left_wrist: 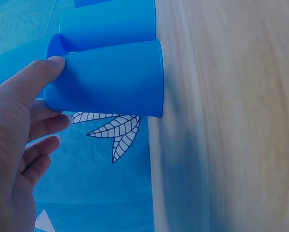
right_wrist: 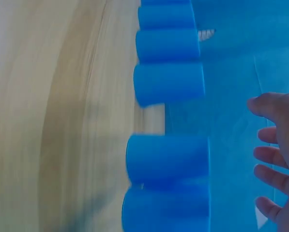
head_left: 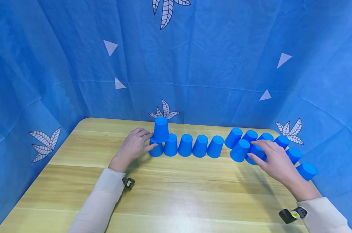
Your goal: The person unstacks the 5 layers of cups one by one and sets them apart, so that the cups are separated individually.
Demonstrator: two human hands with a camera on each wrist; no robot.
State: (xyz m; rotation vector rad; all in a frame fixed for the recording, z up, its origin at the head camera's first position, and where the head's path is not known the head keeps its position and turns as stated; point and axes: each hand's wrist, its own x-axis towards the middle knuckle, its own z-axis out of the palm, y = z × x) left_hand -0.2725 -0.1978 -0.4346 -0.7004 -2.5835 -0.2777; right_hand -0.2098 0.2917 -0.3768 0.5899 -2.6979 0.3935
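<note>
My left hand (head_left: pixel 134 146) is at the left end of a row of upside-down blue cups. Its thumb and fingers lie around the narrow top of the end cup (left_wrist: pixel 105 79), right beside the lower rim of a raised cup (head_left: pixel 161 130). That raised cup stands across the tops of the first two cups in the row. Over on the right, my right hand (head_left: pixel 276 160) hovers at a group of blue cups, its thumb and fingers spread around a front cup (head_left: pixel 255 155). The right wrist view shows its fingers (right_wrist: pixel 270 179) apart, holding nothing.
More blue cups run along the row, such as one in its middle (head_left: pixel 200 146). Others stand toward the right table edge, including one near the corner (head_left: pixel 306 171). A blue patterned curtain (head_left: pixel 187 64) hangs behind the wooden table (head_left: pixel 176 194).
</note>
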